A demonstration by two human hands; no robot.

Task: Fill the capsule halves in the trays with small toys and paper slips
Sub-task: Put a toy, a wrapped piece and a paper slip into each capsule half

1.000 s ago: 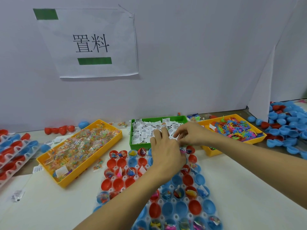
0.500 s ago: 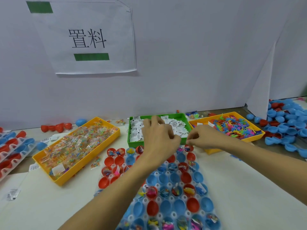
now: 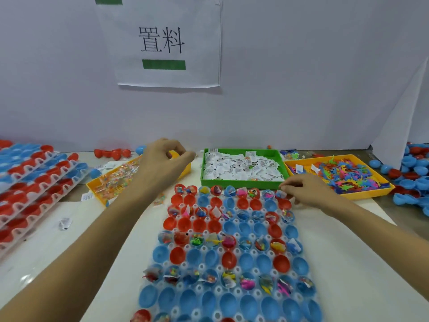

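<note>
Blue and red capsule halves (image 3: 234, 261) sit open in the clear tray (image 3: 232, 291) on the table (image 3: 362, 287) before me; alternate rows already hold small toys and slips. My left hand (image 3: 162, 166) hovers over the yellow tray of bagged toys (image 3: 111, 184), fingers curled with thumb and forefinger nearly meeting; I cannot tell if anything is pinched. My right hand (image 3: 306, 191) rests at the tray's far right corner, fingertips bunched together beside the green tray of paper slips (image 3: 241, 170).
</note>
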